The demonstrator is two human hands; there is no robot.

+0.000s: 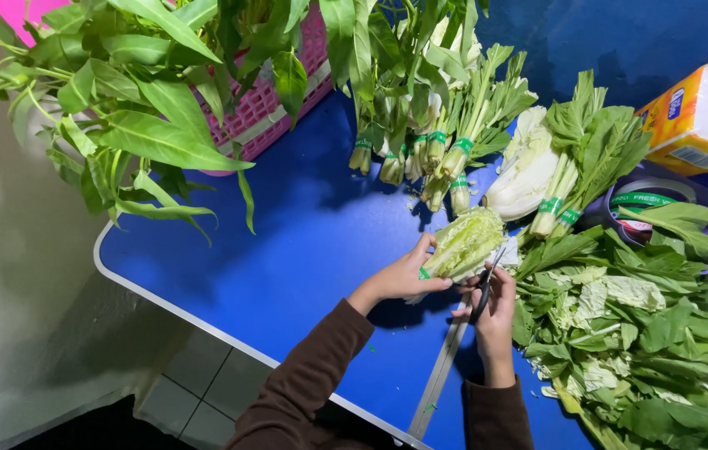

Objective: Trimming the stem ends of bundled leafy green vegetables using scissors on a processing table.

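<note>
My left hand (404, 277) grips a small pale-green head of leafy cabbage (464, 242) just above the blue table (287, 250); a green band shows at its base. My right hand (494, 310) holds black-handled scissors (485, 287) with the blades pointing up at the cabbage's right side. Both arms wear dark brown sleeves. The hands sit close together near the table's middle seam.
Banded bundles of green stalks (437, 158) lie beyond the hands, beside a white cabbage (525, 179). Loose cut leaves (637, 333) pile at the right. A pink basket (262, 108) of long-leaved greens stands far left. A tape dispenser (650, 204) and a tissue pack (700, 117) sit far right.
</note>
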